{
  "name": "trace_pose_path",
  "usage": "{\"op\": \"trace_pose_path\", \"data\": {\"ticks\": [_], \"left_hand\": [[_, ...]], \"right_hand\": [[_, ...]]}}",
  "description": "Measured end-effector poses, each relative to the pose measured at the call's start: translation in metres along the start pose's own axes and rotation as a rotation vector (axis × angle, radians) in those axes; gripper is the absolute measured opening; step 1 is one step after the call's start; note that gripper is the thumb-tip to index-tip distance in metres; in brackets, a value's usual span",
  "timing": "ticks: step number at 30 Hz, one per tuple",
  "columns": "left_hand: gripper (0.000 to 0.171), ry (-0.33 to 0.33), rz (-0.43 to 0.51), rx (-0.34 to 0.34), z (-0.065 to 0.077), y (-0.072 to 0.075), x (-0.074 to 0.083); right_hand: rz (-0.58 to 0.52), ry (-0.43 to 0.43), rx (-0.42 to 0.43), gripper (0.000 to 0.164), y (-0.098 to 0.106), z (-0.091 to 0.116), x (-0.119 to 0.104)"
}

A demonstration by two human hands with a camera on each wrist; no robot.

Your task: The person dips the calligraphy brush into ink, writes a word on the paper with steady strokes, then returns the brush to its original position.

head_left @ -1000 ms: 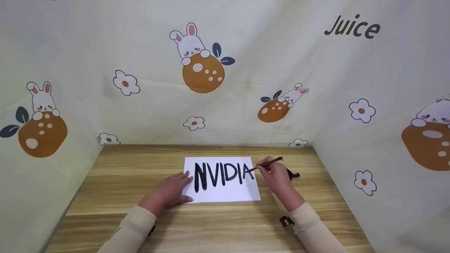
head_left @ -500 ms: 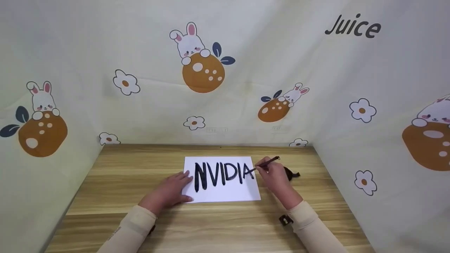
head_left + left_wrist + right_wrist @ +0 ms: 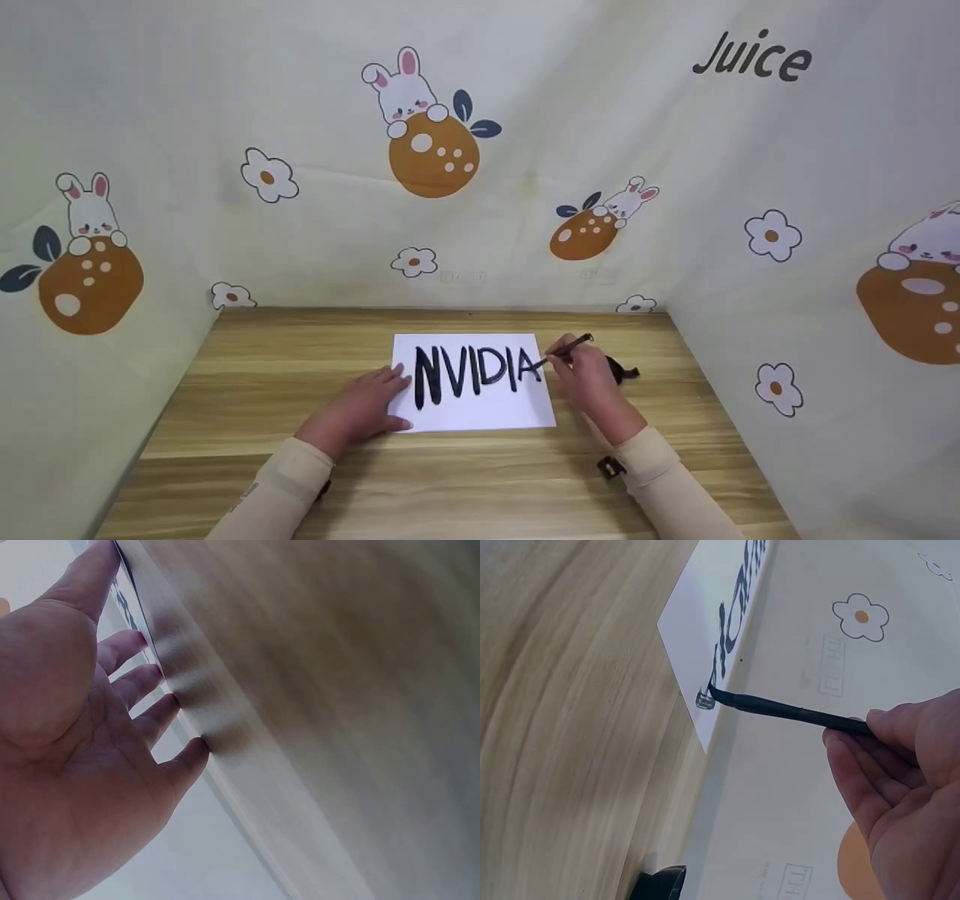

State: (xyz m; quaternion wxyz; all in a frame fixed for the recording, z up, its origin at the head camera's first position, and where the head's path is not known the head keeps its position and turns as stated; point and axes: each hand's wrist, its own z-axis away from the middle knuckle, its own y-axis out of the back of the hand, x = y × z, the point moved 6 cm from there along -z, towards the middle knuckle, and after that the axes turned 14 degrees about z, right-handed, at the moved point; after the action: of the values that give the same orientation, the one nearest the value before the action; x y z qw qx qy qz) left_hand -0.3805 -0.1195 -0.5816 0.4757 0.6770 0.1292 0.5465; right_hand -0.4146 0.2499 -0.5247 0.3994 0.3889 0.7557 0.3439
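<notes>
A white sheet point(image 3: 480, 417) lies on the wooden table with "NVIDIA" painted on it in thick black letters. My left hand point(image 3: 358, 409) rests at the sheet's left edge, fingers spread and fingertips touching paper and table; its spread fingers point(image 3: 156, 718) also show in the left wrist view. My right hand point(image 3: 591, 382) pinches a dark paintbrush point(image 3: 576, 345) between thumb and fingers. In the right wrist view the brush point(image 3: 780, 709) slants down, its black bent bristles at the last letter, the A.
A small black object point(image 3: 621, 371), partly hidden behind my right hand, stands on the table to the right of the sheet; in the right wrist view it looks like a black container point(image 3: 657, 883). Patterned cloth walls point(image 3: 337, 240) enclose the table's back and sides.
The brush's upper end has shifted slightly left, while its tip has edged right across the A. My left hand and the sheet stay where they were.
</notes>
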Motion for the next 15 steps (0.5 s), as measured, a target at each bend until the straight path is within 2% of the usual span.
{"op": "trace_pose_path", "data": {"ticks": [15], "left_hand": [[0.083,0.010,-0.004,-0.003,-0.0016,-0.0025,-0.0052]], "right_hand": [[-0.005,-0.037,0.020,0.008,0.0063,0.0012,0.0044]]}}
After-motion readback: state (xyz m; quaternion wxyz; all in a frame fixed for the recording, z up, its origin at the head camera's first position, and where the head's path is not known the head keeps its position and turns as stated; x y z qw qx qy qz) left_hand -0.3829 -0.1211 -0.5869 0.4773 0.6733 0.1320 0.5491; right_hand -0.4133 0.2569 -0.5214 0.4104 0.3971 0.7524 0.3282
